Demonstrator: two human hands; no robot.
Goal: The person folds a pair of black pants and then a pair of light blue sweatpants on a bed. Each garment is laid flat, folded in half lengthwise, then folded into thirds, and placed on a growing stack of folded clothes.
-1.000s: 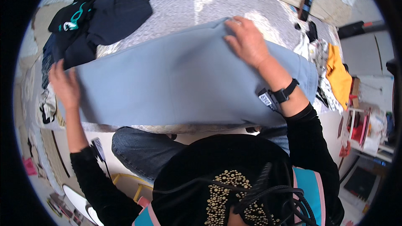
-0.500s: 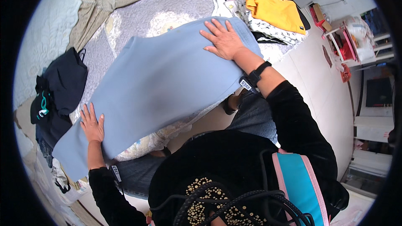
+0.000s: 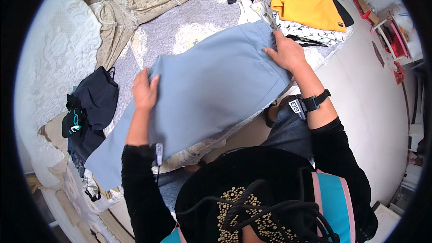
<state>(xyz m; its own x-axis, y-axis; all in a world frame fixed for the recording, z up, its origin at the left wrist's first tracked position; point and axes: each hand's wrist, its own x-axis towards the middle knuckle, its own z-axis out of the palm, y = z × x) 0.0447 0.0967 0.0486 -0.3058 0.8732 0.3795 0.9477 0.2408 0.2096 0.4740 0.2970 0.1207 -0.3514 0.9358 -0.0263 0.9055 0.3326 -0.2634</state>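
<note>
Blue trousers [image 3: 202, 90] lie across frame centre on bed [image 3: 148, 40]. Left hand [image 3: 145, 91], left of centre, touches upper edge; thumb parted from fingers, grip cannot be told. Right hand [image 3: 287, 53], upper right, at waistband [image 3: 264, 33]; thumb apart, grip likewise unclear. Dark clothes [image 3: 96, 96] at left; yellow garment [image 3: 306, 6] upper right.

Velvety black top [image 3: 202, 184], its black sleeves [image 3: 344, 166] ending on the forearms; gold studs [image 3: 229, 196] cluster toward half past five, crossed by black cords [image 3: 281, 206]. A pink-edged turquoise strap [image 3: 334, 200] sits at four o'clock. Blue jeans [image 3: 288, 128]. Three o'clock: black wristband [image 3: 318, 100], black-and-white tag [image 3: 295, 106]. Eight o'clock: pale tag [image 3: 159, 153], thin dark cable [image 3: 157, 174].
</note>
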